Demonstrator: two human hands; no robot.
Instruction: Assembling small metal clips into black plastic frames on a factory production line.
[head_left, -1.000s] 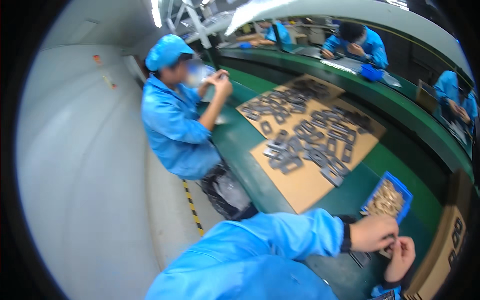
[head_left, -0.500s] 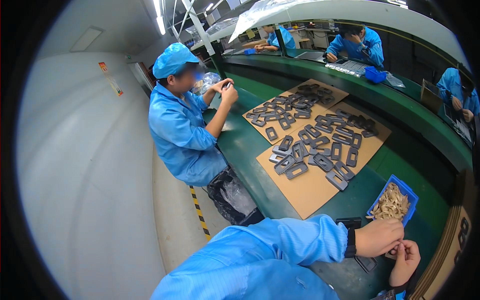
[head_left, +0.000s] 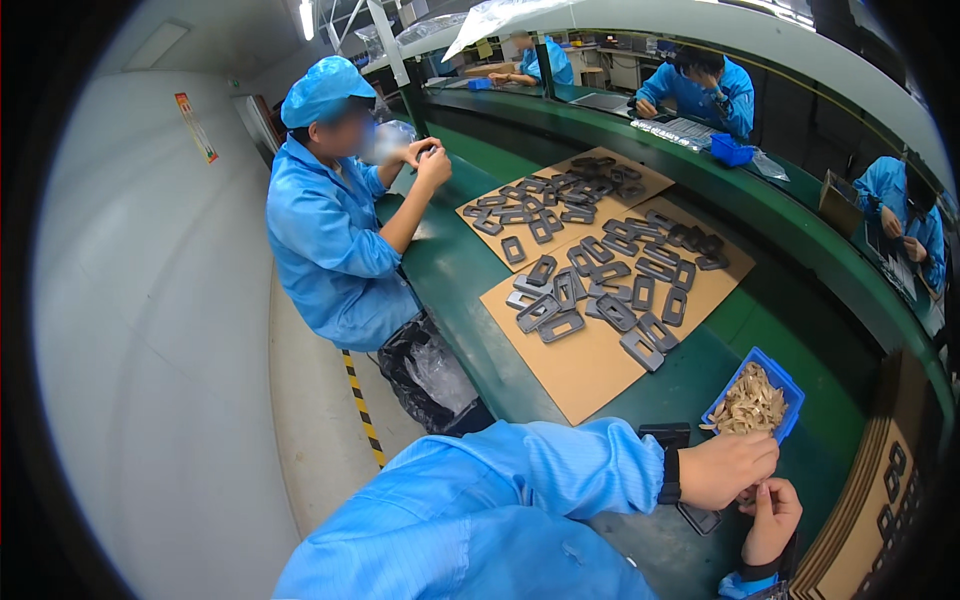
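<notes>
My left hand [head_left: 728, 470] and my right hand [head_left: 774, 520] meet at the lower right, fingertips pinched close together. Whatever lies between them is too small and too covered to make out. Just beyond my left hand stands a blue plastic bin [head_left: 793, 398] heaped with thin tan strips [head_left: 748, 402]. A dark grey frame-like part [head_left: 700, 519] lies on the bench, partly hidden under my left wrist. Another dark flat piece [head_left: 665, 435] rests beside the left cuff.
Cardboard sheets [head_left: 590, 385] on the green bench [head_left: 455, 270] carry many dark oblong frames [head_left: 640, 345]. Stacked cardboard [head_left: 850, 520] with more frames stands at right. A co-worker [head_left: 340, 220] sits at left, near a black-lined bin [head_left: 425, 375]. Other people work across the bench.
The whole view has shifted, so the bench and my hands appear further left. My hands stay together beside the blue bin, fingers still pinched.
</notes>
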